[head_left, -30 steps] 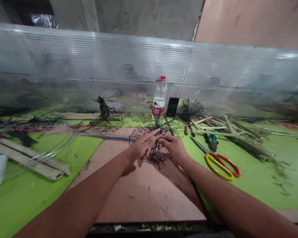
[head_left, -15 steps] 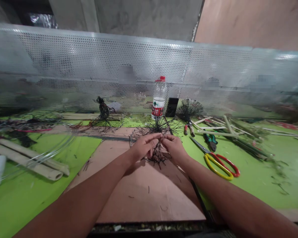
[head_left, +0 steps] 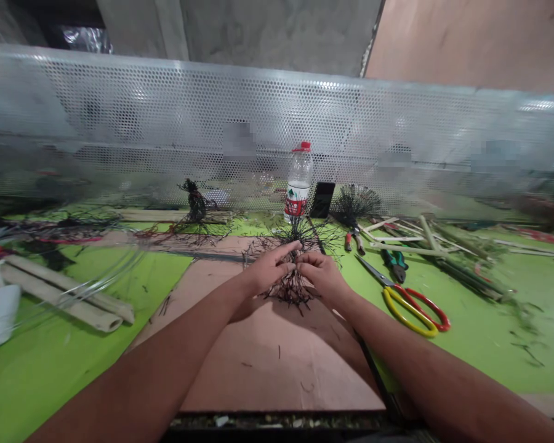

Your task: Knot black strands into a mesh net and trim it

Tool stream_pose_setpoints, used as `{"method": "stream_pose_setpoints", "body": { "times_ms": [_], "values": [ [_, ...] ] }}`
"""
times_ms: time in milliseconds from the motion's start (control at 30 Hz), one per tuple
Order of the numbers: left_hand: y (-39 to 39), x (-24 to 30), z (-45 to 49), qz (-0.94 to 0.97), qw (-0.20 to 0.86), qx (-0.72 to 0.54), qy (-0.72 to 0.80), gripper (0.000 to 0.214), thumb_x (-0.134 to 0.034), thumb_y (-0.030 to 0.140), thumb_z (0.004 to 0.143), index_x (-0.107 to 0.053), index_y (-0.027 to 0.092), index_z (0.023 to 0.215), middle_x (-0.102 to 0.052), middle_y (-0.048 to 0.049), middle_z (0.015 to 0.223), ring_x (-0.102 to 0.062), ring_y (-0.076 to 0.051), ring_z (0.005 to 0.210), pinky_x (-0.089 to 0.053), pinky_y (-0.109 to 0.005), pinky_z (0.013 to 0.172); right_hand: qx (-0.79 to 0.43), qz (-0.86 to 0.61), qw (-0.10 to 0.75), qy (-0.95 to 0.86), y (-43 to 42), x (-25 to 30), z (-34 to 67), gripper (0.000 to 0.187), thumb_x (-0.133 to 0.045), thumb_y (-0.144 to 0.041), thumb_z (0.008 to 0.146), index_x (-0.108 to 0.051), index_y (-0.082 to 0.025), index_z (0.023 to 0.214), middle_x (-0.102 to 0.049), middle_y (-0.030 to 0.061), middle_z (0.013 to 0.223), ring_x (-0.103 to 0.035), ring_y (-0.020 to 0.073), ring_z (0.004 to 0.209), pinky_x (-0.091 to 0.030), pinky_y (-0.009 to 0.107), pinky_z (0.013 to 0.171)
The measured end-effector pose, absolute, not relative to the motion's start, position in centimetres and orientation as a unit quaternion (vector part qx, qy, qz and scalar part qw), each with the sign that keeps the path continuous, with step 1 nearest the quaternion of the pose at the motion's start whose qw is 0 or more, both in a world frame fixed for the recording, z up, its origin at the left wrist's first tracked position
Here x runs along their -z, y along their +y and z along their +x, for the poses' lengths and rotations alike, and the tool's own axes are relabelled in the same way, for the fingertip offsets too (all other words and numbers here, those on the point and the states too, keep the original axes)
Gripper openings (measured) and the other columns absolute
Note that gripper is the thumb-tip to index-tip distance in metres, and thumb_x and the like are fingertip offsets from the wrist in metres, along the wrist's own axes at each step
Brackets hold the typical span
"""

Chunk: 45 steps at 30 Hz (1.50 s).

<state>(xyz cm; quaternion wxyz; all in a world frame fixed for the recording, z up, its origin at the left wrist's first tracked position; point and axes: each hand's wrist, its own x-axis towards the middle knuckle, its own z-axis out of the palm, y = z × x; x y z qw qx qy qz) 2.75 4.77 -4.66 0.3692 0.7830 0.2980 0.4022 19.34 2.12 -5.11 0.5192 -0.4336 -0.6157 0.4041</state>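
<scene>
The right hand (head_left: pixel 321 278) pinches the black wire bundle (head_left: pixel 293 289) at mid-length; keep this pinch firm. The left hand (head_left: pixel 268 271) touches the bundle with its index finger extended; its grip cannot be determined.

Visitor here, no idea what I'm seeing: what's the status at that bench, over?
Left hand and right hand at a black wiry bristle tuft. Tuft over brown cardboard sheet. Red-and-yellow-handled steel scissors lie right, apart from hands.

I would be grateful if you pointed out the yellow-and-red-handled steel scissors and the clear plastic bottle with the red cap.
Yellow-and-red-handled steel scissors (head_left: pixel 402 323), head view, on the yellow handle loop.
Clear plastic bottle with the red cap (head_left: pixel 300 166), head view, on its clear shoulder.
</scene>
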Motion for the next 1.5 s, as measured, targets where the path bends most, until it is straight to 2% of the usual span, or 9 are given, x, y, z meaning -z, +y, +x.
{"method": "stream_pose_setpoints", "body": {
  "times_ms": [133,233,333,533,767,933,1100,1200,1500],
  "values": [
    [4.6,4.5,2.9,0.747,0.439,-0.392,0.310,0.033,-0.063,0.024,0.074,-0.067,0.017,0.107,-0.067,-0.0092,0.103,-0.062,-0.018,0.084,-0.048,-0.030,0.074,-0.412,-0.432,0.501,-0.627,2.1,5.3,19.4,0.010,-0.058,-0.025,0.064,-0.059,-0.016,0.059,-0.046,-0.0034,0.053,-0.034,0.0082,0.050,-0.027,0.023,0.049],
    [4.8,4.8,2.9,0.701,0.487,-0.390,0.344,0.026,-0.065,0.027,0.071,-0.068,0.012,0.092,-0.063,-0.0029,0.070,-0.049,-0.009,0.051,-0.039,-0.023,0.051,-0.431,-0.448,0.496,-0.607,2.0,5.2,19.4,0.010,-0.059,-0.025,0.063,-0.060,-0.016,0.062,-0.044,-0.0045,0.051,-0.030,0.0071,0.047,-0.023,0.023,0.046],
    [5.0,5.0,2.9,0.698,0.489,-0.388,0.352,0.021,-0.064,0.028,0.070,-0.065,0.011,0.082,-0.052,0.0018,0.058,-0.041,-0.007,0.047,-0.032,-0.020,0.046,-0.442,-0.450,0.494,-0.599,2.0,5.2,19.5,0.010,-0.060,-0.026,0.064,-0.061,-0.016,0.063,-0.043,-0.0053,0.050,-0.027,0.0063,0.045,-0.022,0.022,0.045],
    [4.7,4.1,2.7,0.737,0.443,-0.380,0.342,0.021,-0.061,0.034,0.075,-0.058,0.013,0.070,-0.051,0.0009,0.064,-0.043,-0.009,0.058,-0.034,-0.020,0.054,-0.420,-0.458,0.510,-0.595,2.3,5.2,19.7,0.011,-0.061,-0.026,0.066,-0.060,-0.015,0.063,-0.048,-0.0035,0.055,-0.035,0.0081,0.051,-0.028,0.023,0.049],
    [4.8,4.7,2.1,0.658,0.585,-0.376,0.291,0.028,-0.064,0.041,0.074,-0.060,0.013,0.073,-0.037,0.0053,0.048,-0.030,-0.006,0.044,-0.020,-0.020,0.043,-0.399,-0.450,0.499,-0.624,2.1,5.1,19.4,0.011,-0.060,-0.024,0.067,-0.059,-0.016,0.060,-0.046,-0.0044,0.054,-0.033,0.0079,0.051,-0.026,0.023,0.049],
    [4.9,5.1,2.2,0.634,0.618,-0.383,0.265,0.029,-0.064,0.039,0.076,-0.064,0.010,0.071,-0.039,0.0036,0.046,-0.031,-0.005,0.042,-0.018,-0.020,0.041,-0.433,-0.439,0.506,-0.603,2.1,5.0,19.5,0.011,-0.063,-0.026,0.067,-0.062,-0.015,0.064,-0.049,-0.0037,0.055,-0.032,0.0069,0.049,-0.023,0.022,0.046],
    [5.1,5.2,2.2,0.577,0.648,-0.419,0.268,0.032,-0.068,0.032,0.073,-0.066,0.012,0.098,-0.062,-0.0038,0.073,-0.035,-0.002,0.043,-0.020,-0.018,0.040,-0.534,-0.375,0.538,-0.534,2.0,4.8,19.8,0.016,-0.064,-0.023,0.066,-0.061,-0.016,0.080,-0.051,-0.0046,0.056,-0.026,0.0046,0.041,-0.013,0.021,0.040],
    [5.0,5.3,2.2,0.589,0.646,-0.403,0.272,0.039,-0.067,0.028,0.072,-0.065,0.012,0.107,-0.066,-0.0084,0.091,-0.034,0.000,0.041,-0.018,-0.018,0.039,-0.552,-0.352,0.557,-0.512,2.0,4.8,19.9,0.019,-0.065,-0.020,0.064,-0.059,-0.017,0.082,-0.045,-0.0070,0.051,-0.024,0.0039,0.039,-0.012,0.021,0.038],
    [4.7,5.1,2.1,0.632,0.609,-0.346,0.331,0.045,-0.060,0.027,0.075,-0.061,0.013,0.118,-0.066,-0.0060,0.078,-0.037,-0.002,0.039,-0.023,-0.018,0.040,-0.542,-0.289,0.578,-0.538,1.8,4.6,19.9,0.033,-0.056,-0.006,0.060,-0.056,-0.020,0.090,-0.057,-0.0037,0.072,-0.039,0.0052,0.046,-0.028,0.020,0.043]
  ]
}}
